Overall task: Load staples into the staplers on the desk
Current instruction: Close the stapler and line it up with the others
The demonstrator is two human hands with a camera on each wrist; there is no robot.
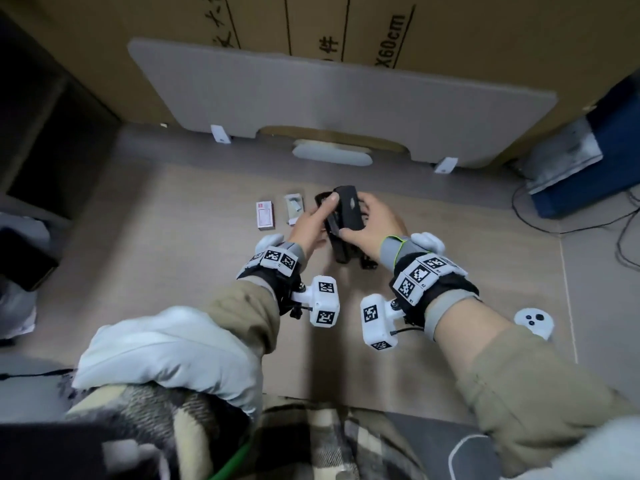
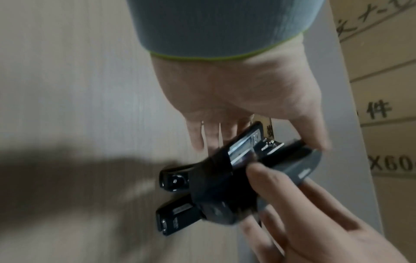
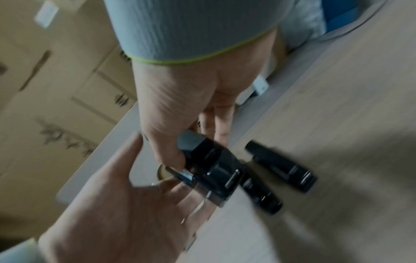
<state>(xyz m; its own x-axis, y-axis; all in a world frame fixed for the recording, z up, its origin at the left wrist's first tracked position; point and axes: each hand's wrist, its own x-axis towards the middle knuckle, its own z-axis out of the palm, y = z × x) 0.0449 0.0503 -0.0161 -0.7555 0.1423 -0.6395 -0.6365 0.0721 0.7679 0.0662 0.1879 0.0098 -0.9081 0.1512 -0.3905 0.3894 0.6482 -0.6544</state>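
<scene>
Two small cardboard staple boxes lie at the left of the pale wood-grain desk (image 1: 156, 237): a closed white-and-red box (image 1: 265, 215), and just to its right an opened grey box (image 1: 294, 207) with its flap up. Next to those, the left hand (image 1: 311, 225) reaches in from the left, thumb laid on the upper end of a black plastic stapler (image 1: 346, 214) and fingers wrapped under it, so it is grasping that stapler. The stapler is lifted off the desk between both hands, and the left wrist view shows its top swung open, exposing a metal staple channel (image 2: 242, 151). On its right side the right hand (image 1: 375, 225) also grips the same stapler, thumb pressed on the near end and fingers curled around the far side. Beneath the hands, two more black staplers (image 2: 173, 181) (image 2: 174, 217) lie side by side on the desk. Far right, near the desk edge, sits a white round controller (image 1: 533, 322).
</scene>
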